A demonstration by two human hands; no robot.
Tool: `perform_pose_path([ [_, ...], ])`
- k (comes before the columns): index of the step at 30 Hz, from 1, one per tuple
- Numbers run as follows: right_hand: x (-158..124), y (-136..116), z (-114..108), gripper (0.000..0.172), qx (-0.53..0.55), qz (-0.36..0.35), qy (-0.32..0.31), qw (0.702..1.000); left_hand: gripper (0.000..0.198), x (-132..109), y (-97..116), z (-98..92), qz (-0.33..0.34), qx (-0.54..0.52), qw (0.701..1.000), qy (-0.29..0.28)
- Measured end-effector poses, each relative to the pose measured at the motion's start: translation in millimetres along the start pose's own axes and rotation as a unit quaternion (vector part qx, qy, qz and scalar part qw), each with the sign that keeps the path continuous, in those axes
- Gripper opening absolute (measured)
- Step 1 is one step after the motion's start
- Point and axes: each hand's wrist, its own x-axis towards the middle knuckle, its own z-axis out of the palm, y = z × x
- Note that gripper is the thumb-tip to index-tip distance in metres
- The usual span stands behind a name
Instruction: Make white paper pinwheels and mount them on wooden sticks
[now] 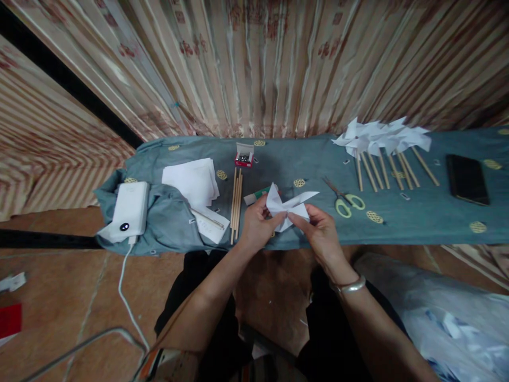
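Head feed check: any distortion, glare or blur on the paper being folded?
Head view: wide lens bows the striped curtain and blue-grey cloth-covered table; light dim and even, no hard shadows; folded white paper piece between left hand and right hand is bright, creases legible; lower corners soft.

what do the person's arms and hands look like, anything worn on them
Both forearms are bare; a patterned orange edge near the left elbow may be a sleeve. The left hand and right hand wear no gloves. A plain silver bangle circles the right wrist. Rings cannot be made out.
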Motion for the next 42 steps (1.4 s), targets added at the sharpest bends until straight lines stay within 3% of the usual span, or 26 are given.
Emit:
perform_pose_path([
  [7, 0.6, -1.3, -2.7, 0.028, 0.029, 0.012, -0.008, 0.999, 0.048, 2.3, 2.7, 4.6, 0.007, 0.014, 1.0, 0.002],
  [16, -3.5, 2.0, -15.2, 0.032, 0.046, 0.025, -0.014, 0.999, 0.057, 0.2, 3.8, 11.0, -0.052, -0.044, 0.998, -0.016],
  [28, -6.4, 3.5, -24.7, 0.036, 0.078, 0.034, -0.027, 0.996, 0.055, -6.1, 7.6, 15.4, -0.053, -0.059, 0.995, -0.054],
  [42, -12.7, 4.4, -29.1, 0.037, 0.074, 0.052, -0.03, 0.995, 0.053, -13.3, 5.0, 14.8, -0.086, -0.066, 0.992, -0.058],
])
